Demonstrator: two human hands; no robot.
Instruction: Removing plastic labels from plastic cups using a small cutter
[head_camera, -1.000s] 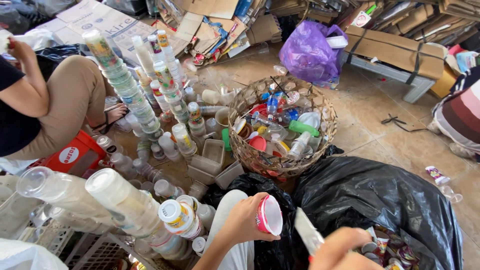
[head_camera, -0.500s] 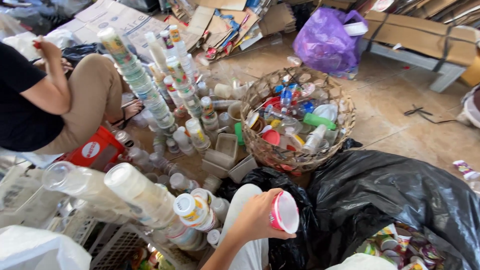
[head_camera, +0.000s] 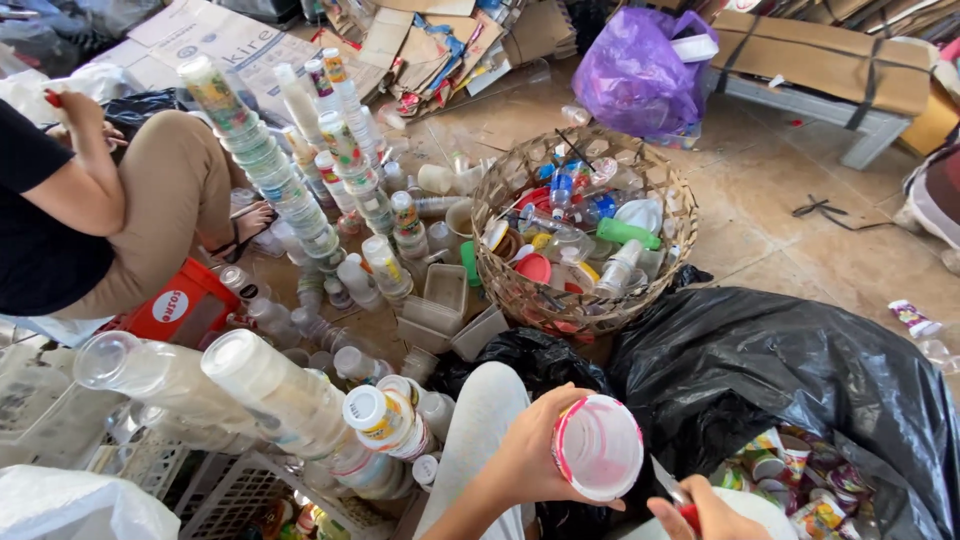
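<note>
My left hand (head_camera: 525, 455) grips a white plastic cup (head_camera: 600, 447) with a red-printed side, its open mouth turned up toward me. My right hand (head_camera: 705, 512) sits at the bottom edge just right of the cup, closed around a small red-handled blade whose tip points at the cup's rim. Both hands hover over my light trouser leg (head_camera: 480, 420), beside a large open black bag (head_camera: 760, 370) holding several printed cups.
A woven basket (head_camera: 520, 290) full of bottles and lids stands ahead. Tall stacks of nested cups (head_camera: 262, 160) rise at left, more stacks (head_camera: 280, 395) lie across white crates. A seated person (head_camera: 90, 210) is at left. Cardboard and a purple bag (head_camera: 640, 70) lie beyond.
The view shifted and tilted down. My left hand turned the cup so its mouth faces up. My right hand dropped out of view, then came back at the bottom edge next to the cup.
</note>
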